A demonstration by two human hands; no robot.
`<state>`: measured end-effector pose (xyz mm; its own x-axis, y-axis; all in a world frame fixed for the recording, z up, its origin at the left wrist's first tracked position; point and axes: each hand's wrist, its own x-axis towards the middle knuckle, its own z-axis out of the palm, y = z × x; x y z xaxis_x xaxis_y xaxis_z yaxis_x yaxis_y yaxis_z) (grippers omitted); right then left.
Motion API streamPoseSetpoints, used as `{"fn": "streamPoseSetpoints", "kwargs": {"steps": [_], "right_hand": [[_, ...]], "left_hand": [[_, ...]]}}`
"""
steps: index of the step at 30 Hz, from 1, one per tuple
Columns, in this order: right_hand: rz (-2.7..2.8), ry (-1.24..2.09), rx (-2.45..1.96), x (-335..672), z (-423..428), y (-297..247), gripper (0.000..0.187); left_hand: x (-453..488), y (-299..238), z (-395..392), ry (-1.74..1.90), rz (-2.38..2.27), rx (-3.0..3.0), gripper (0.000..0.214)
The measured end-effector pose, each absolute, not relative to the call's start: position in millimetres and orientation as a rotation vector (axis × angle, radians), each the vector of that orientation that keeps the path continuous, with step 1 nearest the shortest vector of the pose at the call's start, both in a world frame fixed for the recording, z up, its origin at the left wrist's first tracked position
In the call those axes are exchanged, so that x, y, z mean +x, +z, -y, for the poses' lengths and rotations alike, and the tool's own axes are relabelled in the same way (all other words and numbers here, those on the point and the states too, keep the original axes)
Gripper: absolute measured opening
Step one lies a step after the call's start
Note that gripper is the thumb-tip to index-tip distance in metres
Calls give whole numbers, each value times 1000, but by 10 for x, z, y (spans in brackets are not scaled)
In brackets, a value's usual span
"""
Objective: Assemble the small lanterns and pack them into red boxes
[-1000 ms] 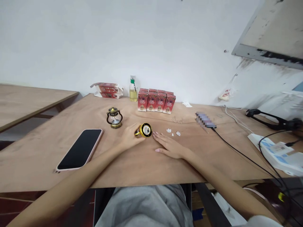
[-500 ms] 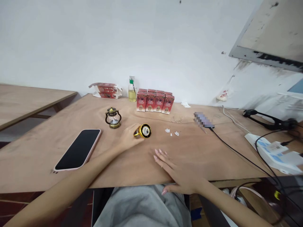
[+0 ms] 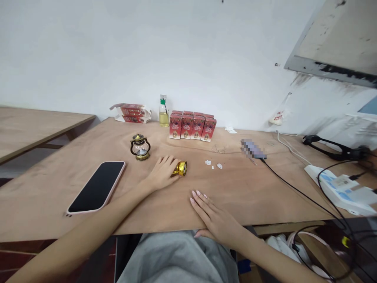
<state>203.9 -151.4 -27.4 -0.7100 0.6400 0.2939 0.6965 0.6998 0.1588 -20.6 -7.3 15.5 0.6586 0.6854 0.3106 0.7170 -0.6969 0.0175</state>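
Note:
My left hand (image 3: 163,173) is closed around a small gold lantern (image 3: 183,168), which lies on its side with its round base facing right. Most of the lantern is hidden under my fingers. My right hand (image 3: 213,218) rests flat at the table's front edge, fingers stretched out and holding nothing. To the left of my left hand stands a second small lantern (image 3: 140,147), bronze-coloured with a clear body and side handles. Small white pieces (image 3: 219,166) lie on the tabletop beyond my right hand.
A phone (image 3: 97,186) lies at the left of the table (image 3: 165,214). Behind are red boxes (image 3: 186,126), an opened red carton (image 3: 134,113) and a green-capped bottle (image 3: 163,114). On the right are a cabled, blurred device (image 3: 253,149), a power strip (image 3: 335,190) and a black headband-like frame (image 3: 332,149).
My left hand has turned the lantern, so its base now faces right rather than towards me, and my fingers cover more of it. My right hand has shifted slightly left.

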Motion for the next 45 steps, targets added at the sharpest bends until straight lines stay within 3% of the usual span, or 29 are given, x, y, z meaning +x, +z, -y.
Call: {"fn": "streamPoseSetpoints", "kwargs": {"steps": [8, 22, 28, 35, 40, 45], "right_hand": [[2533, -375, -1025, 2185, 1652, -132, 85], [2462, -453, -793, 2478, 1785, -328, 54], [2280, -262, -623, 2494, 1900, -279, 40], [1697, 182, -1019, 2186, 1613, 95, 18], [1755, 19, -861, 1907, 1228, 445, 16], [1769, -172, -744, 1758, 1031, 438, 18]], "left_hand": [[-197, 146, 105, -478, 1198, -2776, 52], [-208, 123, 77, -433, 1192, -2755, 44], [-210, 132, 69, -487, 1163, -2759, 41], [-218, 114, 67, -876, 957, -2839, 43], [-232, 95, 112, -1093, 828, -2829, 45], [-221, 122, 172, -1157, 672, -2846, 44]]}}
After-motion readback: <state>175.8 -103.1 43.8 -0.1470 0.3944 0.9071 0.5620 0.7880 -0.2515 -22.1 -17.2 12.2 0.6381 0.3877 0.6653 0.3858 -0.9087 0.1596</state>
